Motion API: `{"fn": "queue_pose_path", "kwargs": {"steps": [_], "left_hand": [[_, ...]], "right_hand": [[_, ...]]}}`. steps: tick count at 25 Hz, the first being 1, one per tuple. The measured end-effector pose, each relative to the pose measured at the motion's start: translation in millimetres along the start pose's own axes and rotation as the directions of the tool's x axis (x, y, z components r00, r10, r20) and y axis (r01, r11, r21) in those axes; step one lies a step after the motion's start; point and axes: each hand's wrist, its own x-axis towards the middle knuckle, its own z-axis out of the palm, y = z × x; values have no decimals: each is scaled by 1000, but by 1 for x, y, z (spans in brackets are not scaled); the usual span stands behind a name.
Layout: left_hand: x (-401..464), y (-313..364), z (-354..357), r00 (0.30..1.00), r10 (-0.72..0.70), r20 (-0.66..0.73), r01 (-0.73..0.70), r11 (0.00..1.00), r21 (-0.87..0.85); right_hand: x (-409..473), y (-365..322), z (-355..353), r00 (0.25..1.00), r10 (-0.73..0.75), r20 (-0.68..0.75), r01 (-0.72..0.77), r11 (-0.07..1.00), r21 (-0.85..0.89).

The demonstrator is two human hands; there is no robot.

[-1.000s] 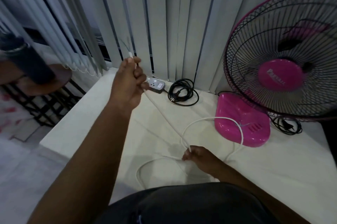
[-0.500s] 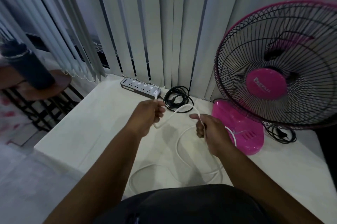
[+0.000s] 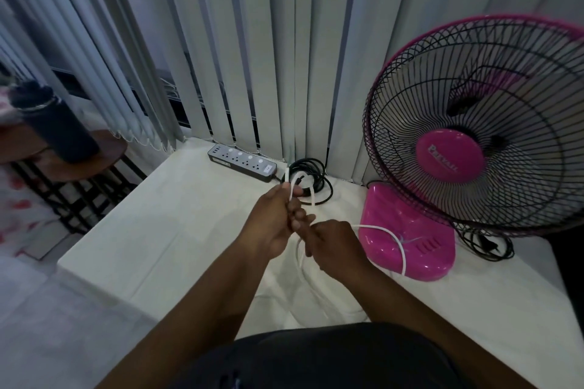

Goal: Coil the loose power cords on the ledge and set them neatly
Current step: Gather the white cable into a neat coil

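White, thin, rubber-sheathed power cord (image 3: 398,241) is now gathered between both hands above the middle of the pale ledge (image 3: 164,230). Half a second ago the hands stood apart with a span of cord sagging between them; a second ago the left hand was raised high near the blinds. They have since closed together, almost touching, and a small loop now stands up from the left hand (image 3: 278,218).

Left fingers (image 3: 295,210) are curled round the loop and the cord's end; the right hand (image 3: 335,244) pinches the running length just beside them. One turn appears formed, which suggests coiling is under way but early: slack trails off to the right across the pink plastic fan base (image 3: 407,240) and back under the right wrist. How much lies there cannot be told, as the arms hide it.

Black cord bundle (image 3: 311,178) lies already coiled at the rear, just behind the hands, joined to the dark grey multi-socket power strip (image 3: 241,162) against the white vertical blinds (image 3: 252,40). Another black cord with plug (image 3: 486,244) lies loose under the pink-rimmed wire fan cage (image 3: 480,123).

Ledge drops off at the left and near edges. Bare surface lies left of the hands; the right side is crowded by the fan, where the trailing cord could snag.
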Motion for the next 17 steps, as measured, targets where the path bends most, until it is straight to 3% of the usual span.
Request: {"fn": "queue_pose_path", "kwargs": {"steps": [2,4,12,17], "left_hand": [[0,11,-4,1000,18,3,-17,998,-66],[1,22,-12,1000,21,11,-20,996,-91],[5,68,-39,993,55,101,-37,984,-175],[5,95,-70,975,118,188,-90,985,-147]], "right_hand": [[-4,21,1,987,-140,79,138,990,30],[-9,44,-3,970,-193,151,179,979,98],[-16,104,-16,928,45,369,-168,937,307],[-35,149,-24,927,201,318,-290,920,265]]}}
